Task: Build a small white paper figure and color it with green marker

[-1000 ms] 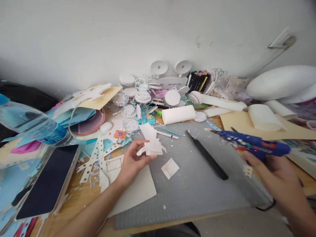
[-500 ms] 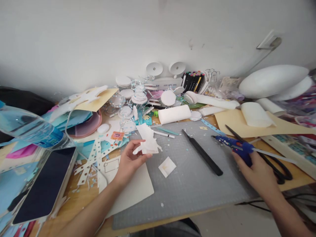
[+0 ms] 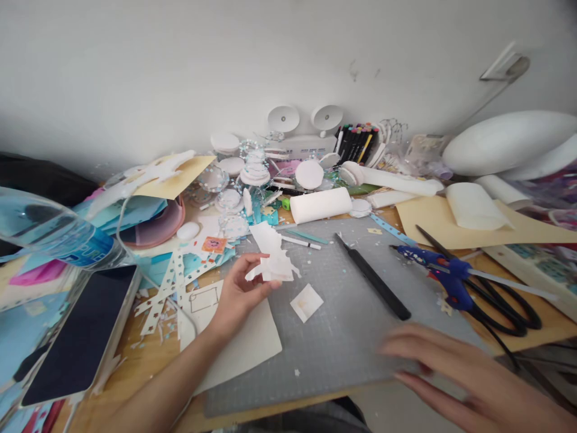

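A white paper cutout (image 3: 276, 260) with jagged edges is pinched between the thumb and fingers of my left hand (image 3: 243, 288), above the grey cutting mat (image 3: 333, 355). My right hand (image 3: 455, 367), blurred at the fingertips, is over the mat's front right edge with fingers apart and nothing in them. Beyond it lies a blue glue gun (image 3: 433, 267) with a glue stick in its back, resting across black scissors (image 3: 505, 307). A black craft knife (image 3: 374, 276) lies on the mat. Near my left hand is a small square of white paper (image 3: 307, 303).
A phone (image 3: 81, 337) and a tilted water bottle (image 3: 67, 234) are at the left. White rolls (image 3: 321, 205), round pieces, bead strings and markers (image 3: 356, 143) crowd the back by the wall. Yellowish sheets (image 3: 419, 216) lie at the right. The table's front edge is close to me.
My right hand has let go of the glue gun and moved toward me and slightly left. The glue gun now lies by itself on the scissors. My left hand still holds the paper cutout.
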Demonstrator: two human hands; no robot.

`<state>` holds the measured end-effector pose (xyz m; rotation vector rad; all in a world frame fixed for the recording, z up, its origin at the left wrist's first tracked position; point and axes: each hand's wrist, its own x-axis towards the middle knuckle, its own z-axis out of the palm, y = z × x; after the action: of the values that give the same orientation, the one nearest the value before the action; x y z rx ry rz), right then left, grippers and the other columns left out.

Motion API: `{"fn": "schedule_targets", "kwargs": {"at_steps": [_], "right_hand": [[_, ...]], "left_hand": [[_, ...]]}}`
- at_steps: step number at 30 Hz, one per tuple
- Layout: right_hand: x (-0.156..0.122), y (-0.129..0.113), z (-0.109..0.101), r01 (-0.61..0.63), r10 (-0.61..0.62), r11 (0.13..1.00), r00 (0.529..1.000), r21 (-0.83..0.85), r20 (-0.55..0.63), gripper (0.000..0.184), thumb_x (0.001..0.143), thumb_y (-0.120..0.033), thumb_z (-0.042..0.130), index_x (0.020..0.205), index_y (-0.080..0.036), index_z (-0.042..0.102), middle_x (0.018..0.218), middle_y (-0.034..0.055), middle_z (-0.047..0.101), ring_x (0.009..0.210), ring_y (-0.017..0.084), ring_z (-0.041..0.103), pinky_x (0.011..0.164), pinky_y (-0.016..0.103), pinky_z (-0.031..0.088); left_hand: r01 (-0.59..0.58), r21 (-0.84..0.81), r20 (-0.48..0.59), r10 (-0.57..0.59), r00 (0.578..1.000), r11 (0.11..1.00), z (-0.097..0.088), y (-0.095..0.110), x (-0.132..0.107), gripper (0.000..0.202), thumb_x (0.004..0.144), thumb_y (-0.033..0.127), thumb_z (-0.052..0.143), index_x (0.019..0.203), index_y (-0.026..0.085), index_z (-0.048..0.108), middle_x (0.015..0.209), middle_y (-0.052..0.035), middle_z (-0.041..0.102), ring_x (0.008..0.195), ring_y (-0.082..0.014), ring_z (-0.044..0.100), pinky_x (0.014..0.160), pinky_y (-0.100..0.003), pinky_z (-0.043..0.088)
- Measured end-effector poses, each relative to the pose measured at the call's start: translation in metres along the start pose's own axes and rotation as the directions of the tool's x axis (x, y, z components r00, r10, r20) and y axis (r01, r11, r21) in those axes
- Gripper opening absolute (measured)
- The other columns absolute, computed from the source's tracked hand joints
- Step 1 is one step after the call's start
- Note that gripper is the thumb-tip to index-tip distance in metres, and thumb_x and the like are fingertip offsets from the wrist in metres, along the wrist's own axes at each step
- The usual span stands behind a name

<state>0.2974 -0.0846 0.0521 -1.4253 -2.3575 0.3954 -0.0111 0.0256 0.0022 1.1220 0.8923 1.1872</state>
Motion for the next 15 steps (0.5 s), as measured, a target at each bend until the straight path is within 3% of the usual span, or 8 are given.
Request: {"fn": "schedule_targets", "kwargs": {"at_steps": [1, 2, 4, 7, 11, 15], "right_hand": [[0.020, -0.005, 0.007, 0.061, -0.062, 0.998, 0.989, 0.012, 0.134, 0.032, 0.085, -0.030, 0.060, 0.116, -0.036, 0.060, 0.115, 0.0010, 0.066, 0.101, 0.019, 0.065, 0.083, 0.026, 0.057], [0.040, -0.007, 0.014, 0.127, -0.131, 0.991, 0.976, 0.031, 0.176, 0.035, 0.087, -0.026, 0.057, 0.120, -0.034, 0.057, 0.123, 0.0023, 0.062, 0.110, 0.019, 0.061, 0.090, 0.029, 0.054], [0.075, -0.005, 0.029, 0.240, -0.243, 0.970, 0.952, 0.039, 0.186, 0.039, 0.089, -0.019, 0.053, 0.126, -0.029, 0.053, 0.135, 0.0055, 0.052, 0.125, 0.022, 0.049, 0.103, 0.039, 0.045], [0.106, 0.003, 0.049, 0.382, -0.383, 0.923, 0.908, 0.039, 0.169, 0.034, 0.090, -0.020, 0.053, 0.124, -0.022, 0.055, 0.132, 0.0098, 0.055, 0.123, 0.023, 0.049, 0.101, 0.043, 0.045], [0.111, 0.010, 0.066, 0.524, -0.518, 0.851, 0.850, -0.043, 0.098, 0.026, 0.091, -0.019, 0.053, 0.115, -0.017, 0.061, 0.114, 0.0114, 0.067, 0.111, 0.023, 0.059, 0.093, 0.040, 0.052], [0.104, 0.011, 0.069, 0.556, -0.556, 0.823, 0.830, -0.116, 0.034, 0.031, 0.093, -0.013, 0.043, 0.119, -0.016, 0.060, 0.116, 0.0136, 0.067, 0.110, 0.024, 0.061, 0.088, 0.040, 0.055]], "left_hand": [[0.002, -0.002, 0.002, -0.002, 1.000, 1.000, 0.000, 0.000, 0.000, 0.033, 0.071, 0.019, 0.078, 0.099, 0.026, 0.062, 0.097, 0.0015, 0.064, 0.085, -0.0125, 0.062, 0.075, -0.021, 0.048], [0.002, -0.008, 0.002, -0.002, 1.000, 1.000, -0.001, -0.001, 0.000, 0.034, 0.071, 0.019, 0.078, 0.100, 0.026, 0.062, 0.097, 0.0015, 0.064, 0.084, -0.0121, 0.062, 0.076, -0.021, 0.048], [0.001, -0.033, -0.005, -0.001, 1.000, 0.999, -0.003, -0.002, 0.000, 0.035, 0.071, 0.019, 0.078, 0.101, 0.026, 0.061, 0.098, 0.0016, 0.064, 0.082, -0.0111, 0.062, 0.076, -0.021, 0.048], [0.001, -0.081, -0.015, -0.003, 1.000, 0.997, -0.005, -0.003, 0.001, 0.034, 0.072, 0.018, 0.077, 0.101, 0.026, 0.061, 0.096, 0.0015, 0.065, 0.079, -0.0100, 0.062, 0.074, -0.020, 0.048], [-0.004, -0.137, -0.016, 0.001, 1.000, 0.991, -0.006, -0.002, 0.003, 0.032, 0.074, 0.017, 0.076, 0.100, 0.026, 0.061, 0.091, 0.0019, 0.067, 0.078, -0.0094, 0.063, 0.073, -0.018, 0.048], [0.000, -0.161, -0.026, -0.005, 1.000, 0.987, -0.005, -0.002, 0.004, 0.032, 0.074, 0.015, 0.076, 0.100, 0.026, 0.061, 0.090, 0.0018, 0.069, 0.080, -0.0105, 0.063, 0.074, -0.020, 0.049]]}}
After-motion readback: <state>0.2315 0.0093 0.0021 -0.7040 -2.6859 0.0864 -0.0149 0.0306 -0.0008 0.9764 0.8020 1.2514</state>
